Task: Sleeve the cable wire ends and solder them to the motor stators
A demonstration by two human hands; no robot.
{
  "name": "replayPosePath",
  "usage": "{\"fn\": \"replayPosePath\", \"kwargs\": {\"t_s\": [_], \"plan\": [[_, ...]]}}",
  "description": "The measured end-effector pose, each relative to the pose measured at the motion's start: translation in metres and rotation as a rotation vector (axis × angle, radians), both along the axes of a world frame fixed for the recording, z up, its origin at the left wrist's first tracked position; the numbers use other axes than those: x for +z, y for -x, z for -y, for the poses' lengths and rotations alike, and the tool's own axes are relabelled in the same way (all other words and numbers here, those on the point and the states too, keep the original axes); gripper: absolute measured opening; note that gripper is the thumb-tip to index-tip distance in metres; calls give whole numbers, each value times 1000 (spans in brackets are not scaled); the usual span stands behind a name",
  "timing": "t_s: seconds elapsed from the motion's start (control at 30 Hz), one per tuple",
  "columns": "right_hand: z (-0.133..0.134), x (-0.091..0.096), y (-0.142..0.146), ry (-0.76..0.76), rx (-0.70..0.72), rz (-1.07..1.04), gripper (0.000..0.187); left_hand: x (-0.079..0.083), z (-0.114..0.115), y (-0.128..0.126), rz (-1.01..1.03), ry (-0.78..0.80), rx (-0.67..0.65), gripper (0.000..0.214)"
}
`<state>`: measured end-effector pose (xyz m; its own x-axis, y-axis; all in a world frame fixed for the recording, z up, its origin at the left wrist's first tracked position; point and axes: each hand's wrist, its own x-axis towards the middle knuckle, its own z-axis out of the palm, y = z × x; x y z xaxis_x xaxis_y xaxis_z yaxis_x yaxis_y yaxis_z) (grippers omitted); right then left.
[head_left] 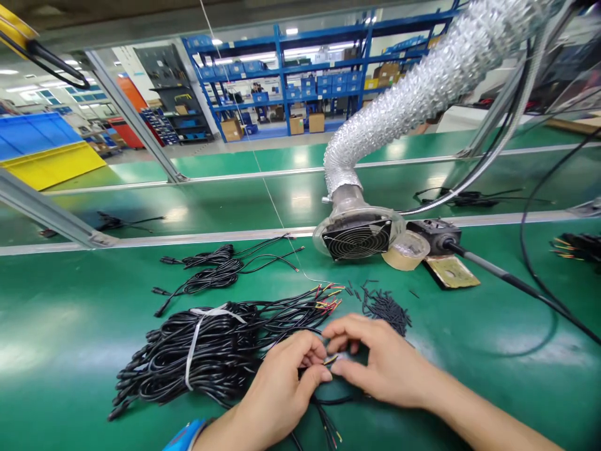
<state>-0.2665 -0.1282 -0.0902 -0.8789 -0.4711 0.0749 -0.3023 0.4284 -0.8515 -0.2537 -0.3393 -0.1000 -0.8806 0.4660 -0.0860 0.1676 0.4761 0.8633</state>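
My left hand [286, 382] pinches a black cable close to its stripped end, where a short yellow wire [331, 360] shows between the fingertips. From the other side, my right hand [380, 360] curls its thumb and fingers around that wire end; anything small inside its grip is hidden. Left of the hands lies a big bundle of black cables [220, 351], bound with a white tie [195, 344]. Its red and yellow wire ends [331, 297] fan out just beyond my fingers. Several short black tubes [387, 310] lie heaped behind my right hand. Loose cable ends [328, 426] lie below the hands.
Two coiled black cables [211, 269] lie farther back. A fume extractor fan [359, 241] on a silver duct [399, 113] stands behind the tubes, beside a tape roll [407, 250] and a soldering iron holder [434, 235]. A metal rail [225, 237] crosses the green bench.
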Motion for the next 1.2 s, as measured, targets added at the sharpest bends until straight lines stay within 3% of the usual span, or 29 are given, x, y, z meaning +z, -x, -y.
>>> {"fn": "replayPosePath", "kwargs": {"t_s": [0.03, 0.1, 0.17, 0.33, 0.47, 0.67, 0.87, 1.2], "plan": [[-10, 1, 8, -67, -44, -53, 23, 1, 0, 0, -24, 22, -14, 10], [-31, -1, 26, -259, -267, -204, 5, 4, 0, 1, -65, 52, -35, 11], [-44, -9, 42, -444, -393, -321, 8, 7, 1, 2, -85, 59, -40, 10], [-36, -31, 58, -540, -449, -388, 8, 9, 3, 1, -84, 22, -13, 9], [-24, -36, 54, -550, -428, -407, 10, 10, 4, 0, -79, 15, 5, 5], [-24, -15, 36, -452, -378, -451, 14, 10, 4, 1, -37, -21, 54, 7], [-3, 14, -3, 14, -54, -203, 16, 6, 4, 2, -38, -63, 66, 7], [3, 3, -10, 134, -87, -135, 7, 9, 5, 2, -57, -56, 52, 6]]}}
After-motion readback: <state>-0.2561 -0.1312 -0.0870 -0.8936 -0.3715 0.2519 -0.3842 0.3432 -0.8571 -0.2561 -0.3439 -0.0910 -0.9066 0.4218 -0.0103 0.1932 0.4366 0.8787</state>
